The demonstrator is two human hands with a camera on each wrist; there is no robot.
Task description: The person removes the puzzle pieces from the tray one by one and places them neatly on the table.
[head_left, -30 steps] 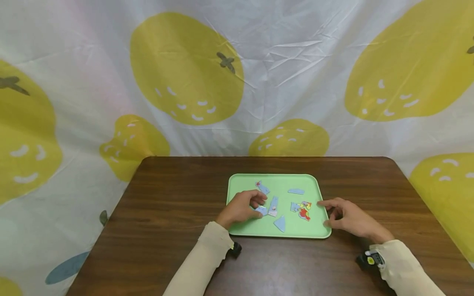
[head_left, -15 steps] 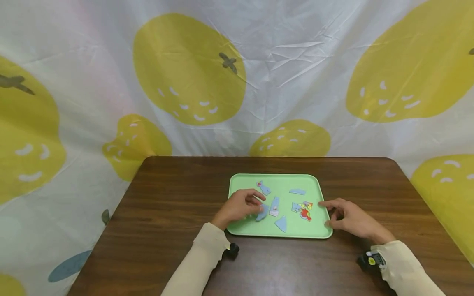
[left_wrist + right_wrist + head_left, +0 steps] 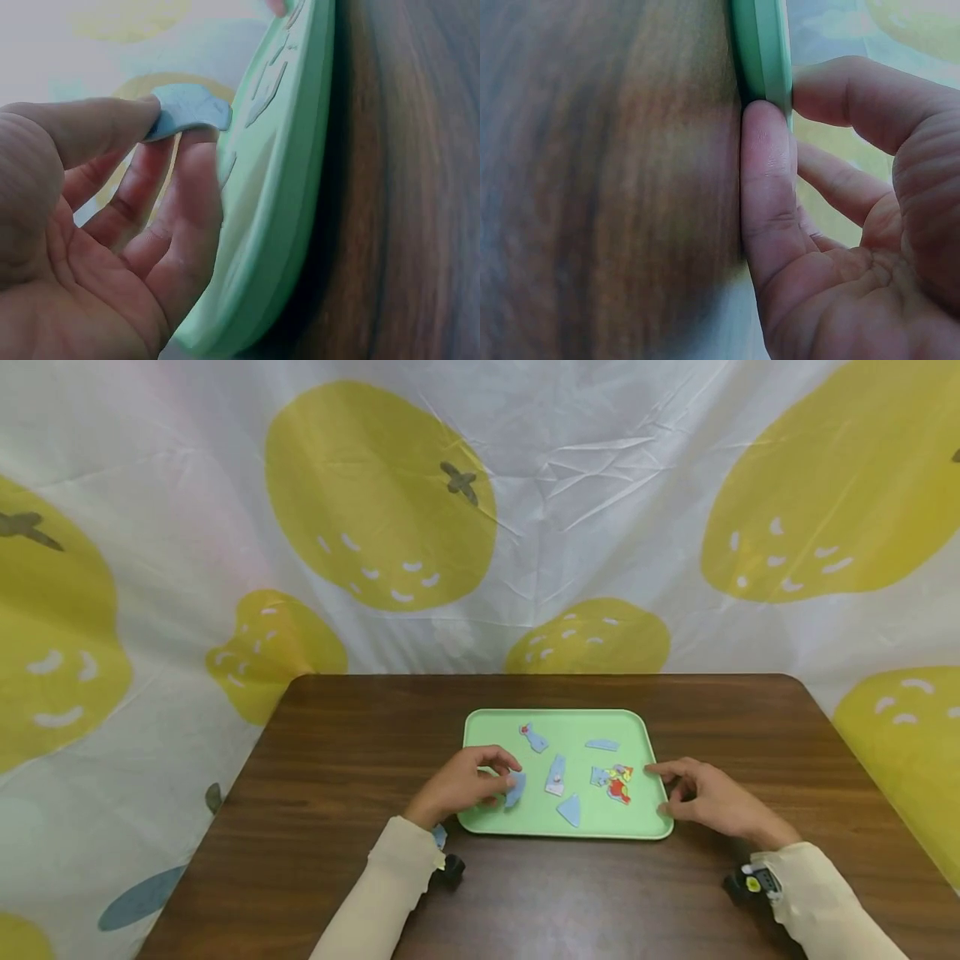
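My left hand [image 3: 457, 789] pinches a light blue puzzle piece [image 3: 515, 792] between thumb and fingers, above the left part of a green tray [image 3: 517, 823]. In the left wrist view the pinched piece is tilted, its curved edge showing. My right hand [image 3: 708, 797] holds the tray's right rim with thumb and finger; the right wrist view shows one digit against the outer side. On the tray lie a red, yellow and blue cluster of pieces [image 3: 619, 787], a long blue piece [image 3: 555, 775], a triangular piece [image 3: 570, 810], a narrow piece [image 3: 602, 745] and a red-tipped piece [image 3: 534, 739].
The tray stands on a dark brown wooden table [image 3: 360, 735]. Behind the table hangs a white cloth [image 3: 510, 568] printed with large yellow fruits. Small black devices are strapped at both wrists.
My left hand has taken up the light blue piece from the tray and drawn it left, away from the long piece. My right hand stays at the tray's right rim.
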